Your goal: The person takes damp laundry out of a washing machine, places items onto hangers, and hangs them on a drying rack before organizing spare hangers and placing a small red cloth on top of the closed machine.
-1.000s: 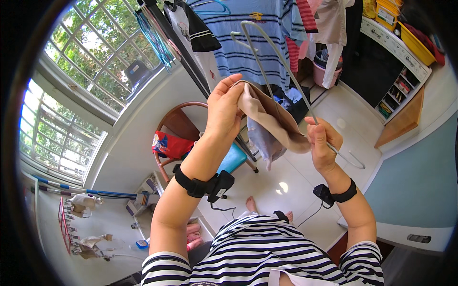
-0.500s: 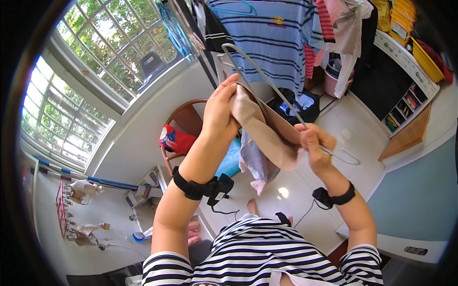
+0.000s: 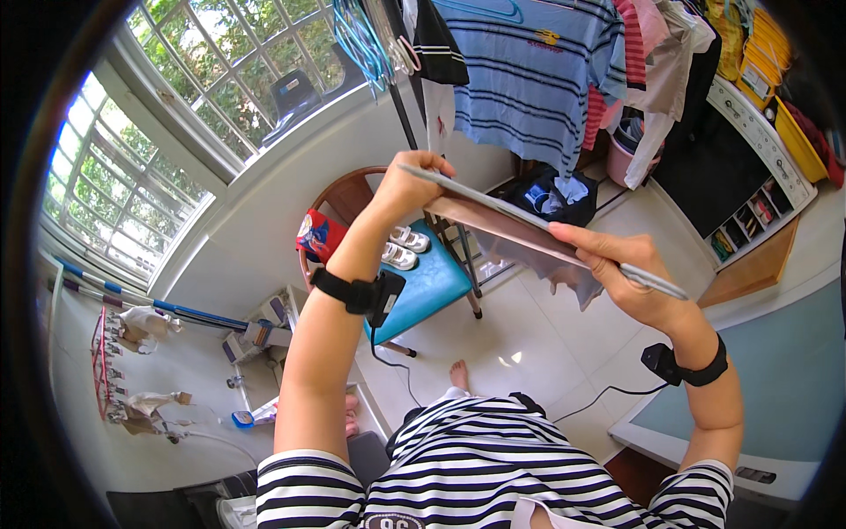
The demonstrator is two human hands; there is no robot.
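Observation:
I hold a grey clothes hanger [image 3: 493,201] across in front of me, seen almost edge-on. A beige garment [image 3: 520,231] is stretched along it, and its paler lower cloth [image 3: 564,271] hangs beneath. My left hand [image 3: 416,183] is closed round the far left end of the hanger and the garment's edge. My right hand [image 3: 630,269] grips the other end, thumb along the top, with a piece of the hanger sticking out past the palm. The cloth inside each hand's grip is hidden.
A chair with a turquoise seat [image 3: 441,286] stands ahead, carrying white shoes [image 3: 401,257] and a red cloth [image 3: 319,236]. A blue striped shirt [image 3: 538,79] hangs among other laundry. Blue hangers [image 3: 357,44] hang by the window. A pink bucket [image 3: 627,159] stands at right.
The hanger has turned from steeply tilted to nearly edge-on and lower. The garment now lies stretched along it, and my right hand has moved right. The chair seat and shoes have come into sight.

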